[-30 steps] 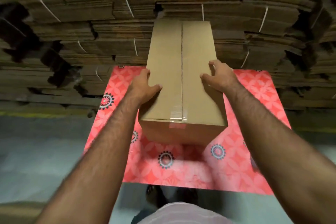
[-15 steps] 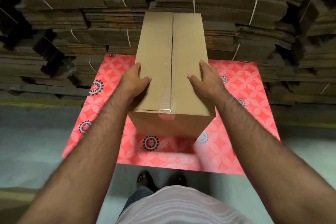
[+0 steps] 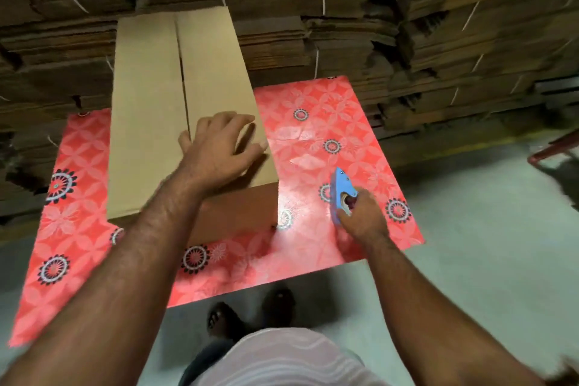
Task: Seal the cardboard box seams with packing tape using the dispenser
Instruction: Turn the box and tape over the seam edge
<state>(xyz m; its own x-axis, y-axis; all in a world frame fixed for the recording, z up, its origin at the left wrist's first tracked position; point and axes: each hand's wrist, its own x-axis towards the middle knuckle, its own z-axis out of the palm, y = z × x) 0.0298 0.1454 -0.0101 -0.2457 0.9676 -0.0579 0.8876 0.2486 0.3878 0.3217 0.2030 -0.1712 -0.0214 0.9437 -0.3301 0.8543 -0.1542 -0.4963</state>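
A red flower-patterned table (image 3: 313, 122) stands on a pale concrete floor (image 3: 488, 229), walled in behind by strapped stacks of flattened cardboard (image 3: 344, 16). The box (image 3: 150, 103) sits on the table's left half, flaps closed. The left hand (image 3: 219, 150) lies spread-fingered on the box's near right corner. Right of the box, the right hand (image 3: 363, 219) grips the blue dispenser (image 3: 341, 191) on the table

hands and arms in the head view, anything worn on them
Both arms are bare from the bottom edge of the frame to the wrist, with no sleeves in view. The left hand and the right hand are gloveless; no watch, band or ring shows. Both forearms are hairy.
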